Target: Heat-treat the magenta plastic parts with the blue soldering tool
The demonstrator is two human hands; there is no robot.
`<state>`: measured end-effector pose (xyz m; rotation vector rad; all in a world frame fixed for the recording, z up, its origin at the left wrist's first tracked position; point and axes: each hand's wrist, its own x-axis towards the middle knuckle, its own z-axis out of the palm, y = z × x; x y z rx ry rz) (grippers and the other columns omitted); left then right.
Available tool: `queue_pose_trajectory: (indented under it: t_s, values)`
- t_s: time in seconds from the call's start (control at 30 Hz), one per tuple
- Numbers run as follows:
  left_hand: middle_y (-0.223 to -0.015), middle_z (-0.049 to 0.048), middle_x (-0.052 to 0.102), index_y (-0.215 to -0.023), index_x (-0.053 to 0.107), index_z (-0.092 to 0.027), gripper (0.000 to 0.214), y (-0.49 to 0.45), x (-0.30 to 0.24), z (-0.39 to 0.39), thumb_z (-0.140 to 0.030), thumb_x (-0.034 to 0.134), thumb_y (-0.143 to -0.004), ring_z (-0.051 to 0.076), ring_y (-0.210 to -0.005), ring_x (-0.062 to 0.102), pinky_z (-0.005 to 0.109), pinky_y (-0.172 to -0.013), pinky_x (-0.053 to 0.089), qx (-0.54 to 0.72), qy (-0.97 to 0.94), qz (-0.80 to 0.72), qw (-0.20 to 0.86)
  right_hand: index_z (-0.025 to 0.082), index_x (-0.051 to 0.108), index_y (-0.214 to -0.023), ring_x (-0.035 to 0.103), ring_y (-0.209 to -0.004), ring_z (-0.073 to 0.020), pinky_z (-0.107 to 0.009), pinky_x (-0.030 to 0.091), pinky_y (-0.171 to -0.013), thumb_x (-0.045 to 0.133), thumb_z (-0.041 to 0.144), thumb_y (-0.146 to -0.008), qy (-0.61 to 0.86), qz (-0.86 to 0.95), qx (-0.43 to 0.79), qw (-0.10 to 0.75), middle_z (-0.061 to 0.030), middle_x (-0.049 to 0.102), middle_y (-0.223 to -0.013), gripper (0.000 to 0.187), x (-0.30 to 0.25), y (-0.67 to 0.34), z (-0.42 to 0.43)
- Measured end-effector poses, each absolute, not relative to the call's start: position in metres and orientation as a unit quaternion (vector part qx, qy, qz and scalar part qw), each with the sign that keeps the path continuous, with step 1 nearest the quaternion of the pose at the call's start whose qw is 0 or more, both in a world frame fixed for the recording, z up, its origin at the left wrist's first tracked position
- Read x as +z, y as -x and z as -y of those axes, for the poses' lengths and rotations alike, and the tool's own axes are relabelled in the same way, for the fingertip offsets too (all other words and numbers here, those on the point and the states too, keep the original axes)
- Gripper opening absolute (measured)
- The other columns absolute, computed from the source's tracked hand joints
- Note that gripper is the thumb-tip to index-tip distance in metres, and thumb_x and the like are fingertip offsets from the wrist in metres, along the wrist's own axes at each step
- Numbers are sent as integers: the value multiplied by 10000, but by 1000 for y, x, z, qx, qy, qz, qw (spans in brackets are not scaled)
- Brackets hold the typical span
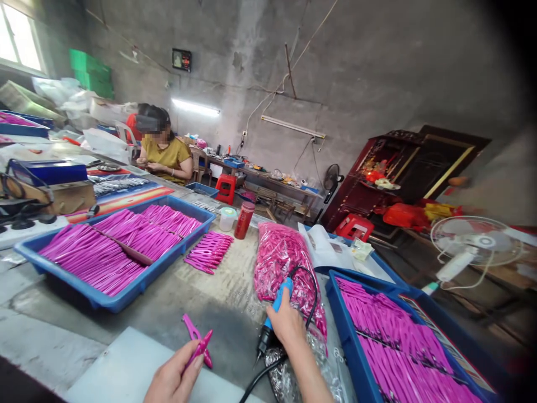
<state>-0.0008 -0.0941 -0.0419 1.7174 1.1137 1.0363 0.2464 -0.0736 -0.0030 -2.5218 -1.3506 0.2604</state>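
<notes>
My left hand [174, 372] pinches a slim pink piece with a pointed end [202, 346] between thumb and fingers, low in the view. Just behind it another pink piece [191, 326] lies over the table edge of a pale board [126, 358]; whether the two are joined I cannot tell. My right hand [287, 323] is wrapped around a blue corded electric screwdriver [277, 302], its black nose tilted down toward the table. Beyond that hand sits a clear bag full of pink pieces [279, 252]. A small row of pink pieces [208, 252] lies on the tabletop.
Blue trays packed with pink pieces stand at left [113, 302] and right [335, 313]. A red cup [244, 220] and a lidded tub [227, 219] are behind the row. A black cord [268, 366] crosses beneath my right arm. Further back, a co-worker [168, 154] sits; a fan [482, 242] is at right.
</notes>
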Motion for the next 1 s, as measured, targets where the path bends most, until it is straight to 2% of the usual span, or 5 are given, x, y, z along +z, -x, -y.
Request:
queue_pose_trajectory:
  t_s: [0.17, 0.33, 0.5, 0.7, 1.0]
  values:
    - [-825, 1, 688, -933, 651, -225, 302, 10, -31, 90, -433, 469, -812, 179, -770, 637, 178, -688, 496, 391, -689, -466, 395, 36, 211, -1357, 613, -757, -341, -418, 401, -661, 409, 307, -759, 879, 421, 115, 191, -218, 634, -792, 686, -4, -250, 74]
    - [-703, 7, 663, -936, 661, -208, 382, 14, -23, 92, -491, 437, -810, 193, -703, 625, 215, -651, 511, 395, -675, -487, 389, 10, 219, -1349, 583, -807, -369, -454, 397, -690, 456, 399, -678, 855, 351, 147, 353, -230, 610, -894, 811, -12, -252, 83]
    - [-691, 18, 656, -908, 671, -217, 398, 11, -20, 87, -516, 427, -809, 200, -735, 624, 225, -686, 507, 407, -686, -482, 361, 102, 481, -1066, 548, -668, -215, -310, 444, -603, 478, 496, -558, 715, 287, 207, 603, -37, 581, -730, 643, -13, -247, 93]
    - [-740, 30, 622, -861, 625, -219, 339, -14, -14, 66, -372, 322, -883, 162, -689, 587, 227, -647, 468, 333, -787, -443, 272, 195, 435, -976, 570, -572, -191, -292, 445, -489, 601, 432, -504, 529, 140, 311, 777, 39, 546, -635, 553, 7, -247, 95]
    - [-880, 54, 611, -842, 614, -185, 243, -70, -18, 30, -139, 377, -868, 210, -842, 552, 296, -724, 408, 113, -885, -434, 127, 209, 455, -944, 503, -469, -136, -260, 421, -438, 723, 331, -495, 403, 116, 357, 834, 60, 549, -598, 536, -3, -245, 90]
